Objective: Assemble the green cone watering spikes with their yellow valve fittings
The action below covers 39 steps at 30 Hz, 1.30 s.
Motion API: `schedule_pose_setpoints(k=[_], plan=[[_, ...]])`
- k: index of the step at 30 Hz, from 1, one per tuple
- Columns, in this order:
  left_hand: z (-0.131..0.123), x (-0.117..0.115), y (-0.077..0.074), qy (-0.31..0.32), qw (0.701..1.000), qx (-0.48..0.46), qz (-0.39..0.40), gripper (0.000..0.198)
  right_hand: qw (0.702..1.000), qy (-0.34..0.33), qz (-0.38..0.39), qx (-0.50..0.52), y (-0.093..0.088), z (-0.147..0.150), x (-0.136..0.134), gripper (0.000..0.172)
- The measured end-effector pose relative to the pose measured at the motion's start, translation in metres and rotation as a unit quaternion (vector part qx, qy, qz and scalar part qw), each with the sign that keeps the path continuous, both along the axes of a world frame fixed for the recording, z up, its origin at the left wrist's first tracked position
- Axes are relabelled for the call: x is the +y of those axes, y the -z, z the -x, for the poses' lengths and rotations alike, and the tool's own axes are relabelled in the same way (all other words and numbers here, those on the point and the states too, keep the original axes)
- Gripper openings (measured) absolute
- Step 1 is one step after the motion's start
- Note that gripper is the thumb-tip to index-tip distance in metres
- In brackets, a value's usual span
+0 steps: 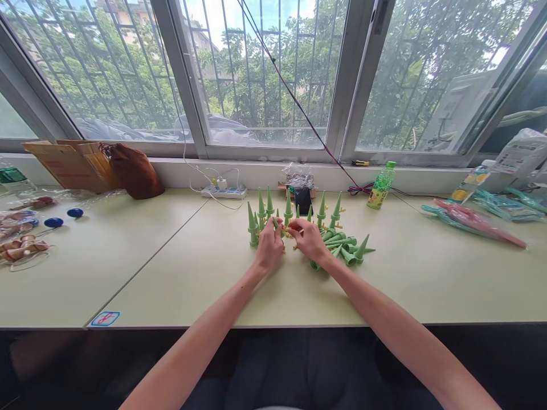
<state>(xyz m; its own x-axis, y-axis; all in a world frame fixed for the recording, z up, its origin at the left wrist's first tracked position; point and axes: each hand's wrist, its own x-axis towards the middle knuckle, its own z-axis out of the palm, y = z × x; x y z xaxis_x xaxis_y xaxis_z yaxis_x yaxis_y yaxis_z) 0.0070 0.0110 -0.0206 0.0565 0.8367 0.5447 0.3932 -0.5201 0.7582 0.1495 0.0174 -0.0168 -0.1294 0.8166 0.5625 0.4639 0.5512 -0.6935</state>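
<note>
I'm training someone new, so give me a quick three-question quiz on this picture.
1. True or false: in the picture, the green-capped bottle stands to the right of the power strip.
2. What is nearest the brown pouch? A, the green-capped bottle; B, the cardboard; C, the pink package.
3. Fill in the colour: the left hand holds a pointed piece that is ...

Key: 1 true; 2 B; 3 green.

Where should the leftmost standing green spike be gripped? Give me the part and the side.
Grip the leftmost green spike around its thicker lower body, likely best from its left: it stands point-up, tapering to the tip, and other spikes and the left hand crowd its right.
</note>
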Motion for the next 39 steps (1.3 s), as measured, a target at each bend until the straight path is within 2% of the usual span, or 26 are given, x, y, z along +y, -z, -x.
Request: schedule_pose_setpoints(k=[30,39], plan=[[0.0012,0.0011,0.0011,-0.024,1.0,-0.015,-0.004,0.016,0.999,-0.017,-0.03,-0.004,-0.0037,-0.001,-0.0025,0.019],[0.0008,0.0006,0.001,-0.02,0.999,-0.028,-0.012,0.017,0.999,-0.015,-0.022,-0.018,-0.0053,-0.0001,-0.0036,0.013]])
